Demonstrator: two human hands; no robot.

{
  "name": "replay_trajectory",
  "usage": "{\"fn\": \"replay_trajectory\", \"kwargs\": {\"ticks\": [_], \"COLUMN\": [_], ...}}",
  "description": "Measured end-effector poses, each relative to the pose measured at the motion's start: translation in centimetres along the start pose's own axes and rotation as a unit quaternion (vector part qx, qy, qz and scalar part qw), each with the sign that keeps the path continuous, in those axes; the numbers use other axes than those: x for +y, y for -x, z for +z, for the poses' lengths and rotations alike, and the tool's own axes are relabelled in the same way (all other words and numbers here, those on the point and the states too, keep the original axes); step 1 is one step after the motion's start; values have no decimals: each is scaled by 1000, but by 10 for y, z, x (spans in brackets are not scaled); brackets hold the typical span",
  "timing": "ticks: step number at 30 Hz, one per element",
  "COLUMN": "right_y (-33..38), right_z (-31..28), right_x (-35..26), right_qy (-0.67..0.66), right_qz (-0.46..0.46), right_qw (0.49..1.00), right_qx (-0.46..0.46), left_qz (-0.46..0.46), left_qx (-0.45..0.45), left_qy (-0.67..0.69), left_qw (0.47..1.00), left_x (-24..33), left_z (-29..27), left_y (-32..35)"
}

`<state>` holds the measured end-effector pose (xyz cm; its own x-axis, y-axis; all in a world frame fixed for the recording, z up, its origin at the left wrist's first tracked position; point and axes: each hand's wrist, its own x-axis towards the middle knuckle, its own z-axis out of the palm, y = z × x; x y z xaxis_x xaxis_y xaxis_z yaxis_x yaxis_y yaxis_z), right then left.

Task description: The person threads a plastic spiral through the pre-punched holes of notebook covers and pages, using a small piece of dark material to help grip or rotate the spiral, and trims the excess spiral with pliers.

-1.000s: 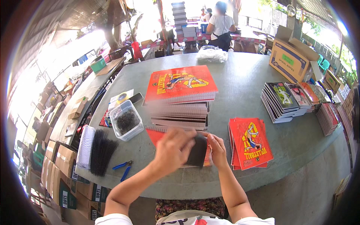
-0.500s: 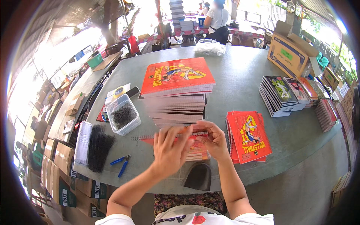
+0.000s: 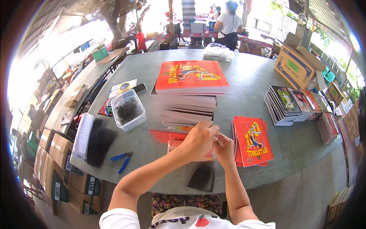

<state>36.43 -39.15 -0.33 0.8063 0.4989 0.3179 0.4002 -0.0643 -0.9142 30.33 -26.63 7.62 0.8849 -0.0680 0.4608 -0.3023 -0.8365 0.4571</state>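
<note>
My left hand (image 3: 201,138) is closed, its fingers bent together at the right end of a red notebook's bound edge. Against it, my right hand (image 3: 225,148) pinches at the same end; the fingers hide the exact spot gripped. A dark spiral coil (image 3: 162,130) runs along the far edge of the red notebook (image 3: 174,143) and sticks out past its left side. Just beyond stands a tall stack of page blocks (image 3: 188,108), topped by large red volleyball-cover sheets (image 3: 194,75). Right of my hands lies a pile of red spiral notebooks (image 3: 253,141).
On the left are a clear tub of small black coils (image 3: 129,110), a bundle of long black coils (image 3: 101,143) and blue-handled pliers (image 3: 122,162). A dark rounded object (image 3: 201,177) lies near the front edge. Notebook stacks (image 3: 284,105) and a carton (image 3: 295,68) stand right.
My left hand has moved right, from over the middle of the notebook to my right hand, and its spread fingers have closed. More of the coil and notebook's left part shows.
</note>
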Motion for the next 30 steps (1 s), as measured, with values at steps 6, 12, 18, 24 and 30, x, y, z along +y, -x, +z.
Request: {"fn": "replay_trajectory", "kwargs": {"ticks": [6, 12, 18, 24, 30], "right_y": [-15, -41, -62, -81, -79], "right_z": [-11, -4, 87, 117, 114], "right_x": [24, -69, -83, -100, -119], "right_qy": [-67, 247, 307, 200, 142], "right_qz": [-23, -251, -292, -185, -126], "right_qw": [997, 935, 895, 927, 931], "right_qx": [5, 31, -138, -259, -312], "left_qz": [52, -264, -391, -421, -408], "left_qx": [95, -71, -152, 16, 5], "left_qy": [-46, -216, -155, 160, 352], "left_qw": [993, 938, 894, 893, 843], "left_x": [5, -92, -130, -92, -67], "left_z": [-7, -100, -109, -78, -85], "left_y": [12, 183, 263, 194, 141]}}
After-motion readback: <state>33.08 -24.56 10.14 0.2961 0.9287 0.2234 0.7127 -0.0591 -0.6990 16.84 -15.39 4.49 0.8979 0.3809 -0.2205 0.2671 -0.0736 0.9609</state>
